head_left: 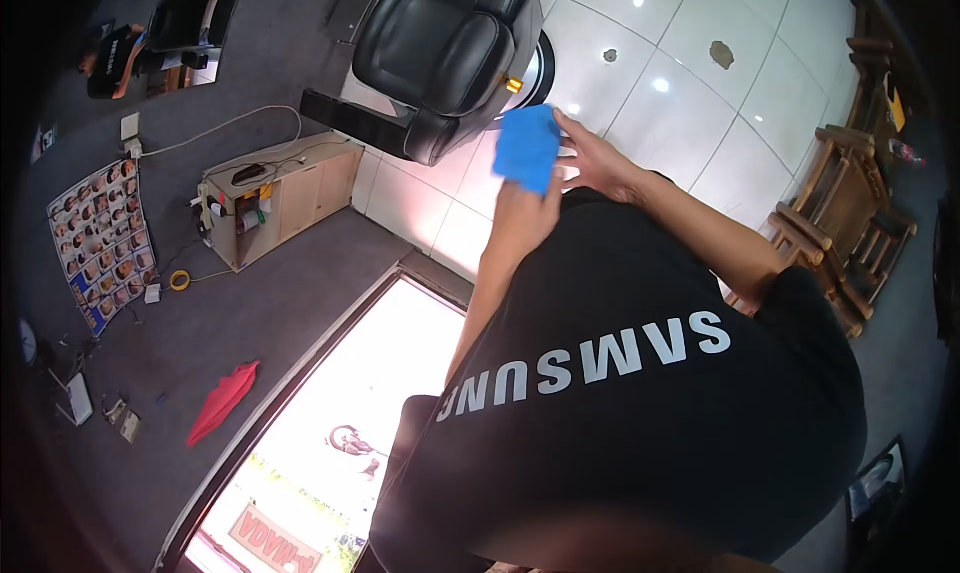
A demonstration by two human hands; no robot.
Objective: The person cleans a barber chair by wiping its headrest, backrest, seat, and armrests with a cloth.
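A blue cloth [528,145], which looks folded, is held up in front of my body between both hands. My left hand [528,210] is closed on its lower edge, with the fingertips partly hidden. My right hand [596,161] grips the cloth's right side, the fingers bent at its edge. Just beyond the cloth stands a black padded barber chair [430,48], its armrest near the cloth.
A wooden cabinet [305,198] with cables on top stands left by the grey wall. Above it, farther left, hangs a haircut poster [105,233]. A red cloth [222,403] hangs near the bright doorway [340,413]. Bamboo furniture [835,213] stands right on the white tiled floor [690,103].
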